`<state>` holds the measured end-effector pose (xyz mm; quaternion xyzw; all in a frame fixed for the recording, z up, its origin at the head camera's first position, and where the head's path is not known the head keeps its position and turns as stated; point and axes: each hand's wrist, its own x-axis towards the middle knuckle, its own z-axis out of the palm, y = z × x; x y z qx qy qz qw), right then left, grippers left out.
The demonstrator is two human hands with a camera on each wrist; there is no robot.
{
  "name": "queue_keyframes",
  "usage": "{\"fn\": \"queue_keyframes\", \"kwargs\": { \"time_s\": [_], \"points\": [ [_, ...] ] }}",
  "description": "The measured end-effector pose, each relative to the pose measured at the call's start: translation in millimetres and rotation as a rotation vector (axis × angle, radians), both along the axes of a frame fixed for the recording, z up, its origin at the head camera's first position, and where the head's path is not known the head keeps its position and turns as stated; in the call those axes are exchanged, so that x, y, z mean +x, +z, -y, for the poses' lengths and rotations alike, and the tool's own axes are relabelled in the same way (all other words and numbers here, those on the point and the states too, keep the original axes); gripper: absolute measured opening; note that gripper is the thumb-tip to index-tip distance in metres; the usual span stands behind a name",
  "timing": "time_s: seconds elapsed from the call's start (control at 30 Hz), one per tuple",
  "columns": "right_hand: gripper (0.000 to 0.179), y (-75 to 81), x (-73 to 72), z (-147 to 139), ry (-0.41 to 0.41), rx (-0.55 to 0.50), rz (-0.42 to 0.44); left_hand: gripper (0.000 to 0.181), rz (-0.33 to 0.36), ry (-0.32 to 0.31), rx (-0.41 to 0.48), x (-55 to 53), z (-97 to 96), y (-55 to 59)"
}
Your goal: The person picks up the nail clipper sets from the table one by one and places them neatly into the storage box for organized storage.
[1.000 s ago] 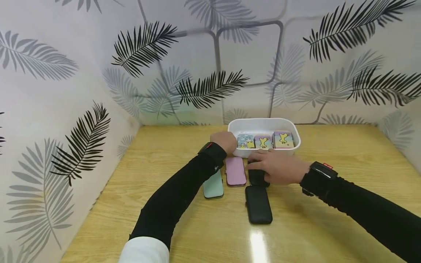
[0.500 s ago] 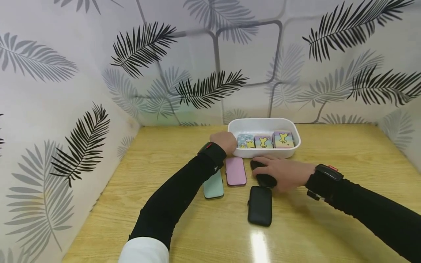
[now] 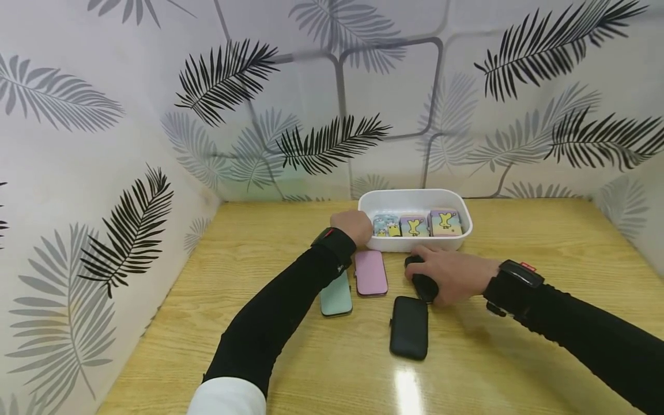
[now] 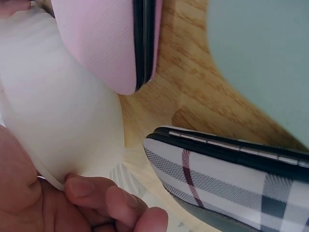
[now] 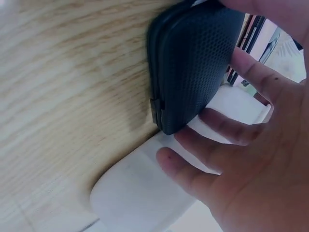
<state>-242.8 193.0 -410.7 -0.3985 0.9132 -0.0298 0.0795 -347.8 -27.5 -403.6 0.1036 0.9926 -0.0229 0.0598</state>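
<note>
My left hand (image 3: 353, 226) grips the left end of a white plastic tub (image 3: 389, 244). In the left wrist view its curled fingers (image 4: 113, 200) lie against the tub's wall. My right hand (image 3: 453, 276) holds a black clasp case (image 5: 200, 67) between thumb and fingers, close to the tub's front wall. That case is tilted up on its edge in the right wrist view. Just below it on the table lies a second black case (image 3: 409, 328). A pink case (image 3: 370, 274) and a mint case (image 3: 336, 297) lie near my left forearm, which partly covers the mint one.
Inside the tub stand several small cartoon-printed boxes (image 3: 445, 223). A plaid case (image 4: 231, 179) shows in the left wrist view, hidden from the head view. The wooden table (image 3: 544, 253) meets a leaf-patterned wall (image 3: 311, 86) behind the tub.
My right hand has moved slightly right, taking the upper black case along and tilting it up. The lower black case has turned a little straighter. The left hand stays at the tub.
</note>
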Motion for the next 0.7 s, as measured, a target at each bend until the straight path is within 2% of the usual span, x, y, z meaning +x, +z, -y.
{"fn": "queue_keyframes", "kwargs": {
  "time_s": [0.2, 0.37, 0.53, 0.7],
  "points": [
    [0.062, 0.0, -2.4, -1.7, 0.006, -0.002, 0.002, 0.038, -0.003, 0.007, -0.008, -1.2, -0.5, -3.1],
    [0.064, 8.9, 1.2, -4.6, -0.025, 0.014, 0.04, 0.037, 0.022, -0.005, 0.001, -1.2, -1.1, -6.1],
    [0.067, 37.7, 2.2, -2.9, -0.075, -0.012, 0.074, 0.037, 0.016, -0.01, -0.006, -5.9, -0.1, -6.6],
    [0.065, 68.3, -10.6, -1.7, -0.094, -0.085, 0.045, 0.039, 0.013, -0.024, -0.014, -6.4, 0.7, -4.9]
  ]
}}
